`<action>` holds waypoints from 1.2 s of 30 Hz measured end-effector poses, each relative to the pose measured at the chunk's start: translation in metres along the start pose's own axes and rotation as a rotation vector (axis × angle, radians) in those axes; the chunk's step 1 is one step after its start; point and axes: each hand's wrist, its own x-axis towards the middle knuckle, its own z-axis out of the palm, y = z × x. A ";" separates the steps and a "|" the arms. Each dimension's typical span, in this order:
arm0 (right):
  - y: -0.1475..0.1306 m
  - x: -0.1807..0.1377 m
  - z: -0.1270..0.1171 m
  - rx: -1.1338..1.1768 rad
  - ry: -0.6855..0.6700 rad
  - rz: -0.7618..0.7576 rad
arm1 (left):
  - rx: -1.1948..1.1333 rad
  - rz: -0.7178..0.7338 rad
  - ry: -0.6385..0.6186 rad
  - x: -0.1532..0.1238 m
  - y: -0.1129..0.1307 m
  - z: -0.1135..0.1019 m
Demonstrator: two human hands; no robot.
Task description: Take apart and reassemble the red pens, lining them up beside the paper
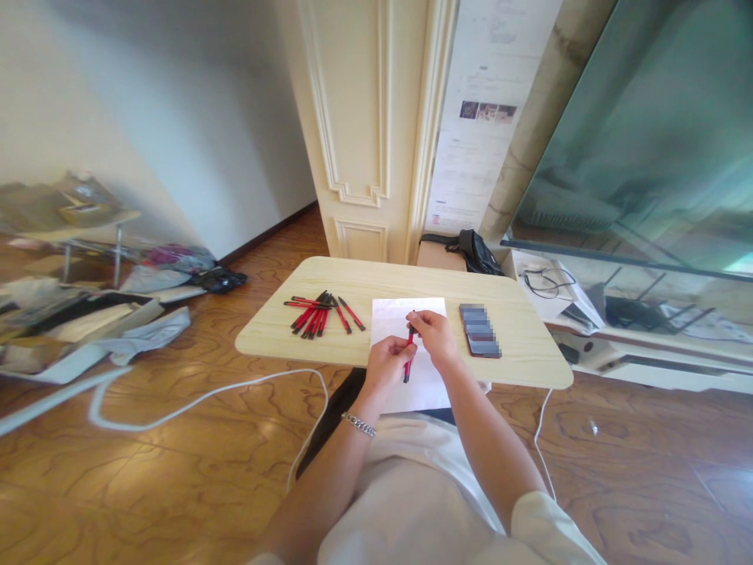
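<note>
A red pen with black ends (pixel 408 367) is held above a white sheet of paper (pixel 389 315). My left hand (pixel 387 364) is closed around its middle, thumb and fingers pinching the red barrel. At the pen's upper black end, my right hand (pixel 435 336) pinches with thumb and forefinger. The pen's lower end points toward my body. Left of the paper lies a loose pile of several similar red and black pens (pixel 318 318), a few of them spread apart to the right.
A phone with a blurred-out screen (pixel 479 331) lies right of the paper on the small pale wooden table (pixel 276 329). A white cable (pixel 235 386) runs over the floor at left. A black bag (pixel 475 253) sits behind the table, and boxes (pixel 141 314) clutter the left side.
</note>
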 end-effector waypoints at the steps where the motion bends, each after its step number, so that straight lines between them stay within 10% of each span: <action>1: 0.000 0.000 0.000 -0.016 0.016 -0.012 | 0.019 0.009 0.012 0.000 0.000 0.000; 27: 0.000 -0.007 0.004 -0.175 0.240 -0.009 | 0.265 0.106 0.096 -0.007 0.009 0.003; 36: 0.001 -0.013 -0.014 -0.025 0.096 -0.006 | -0.127 0.026 0.042 0.007 0.020 0.005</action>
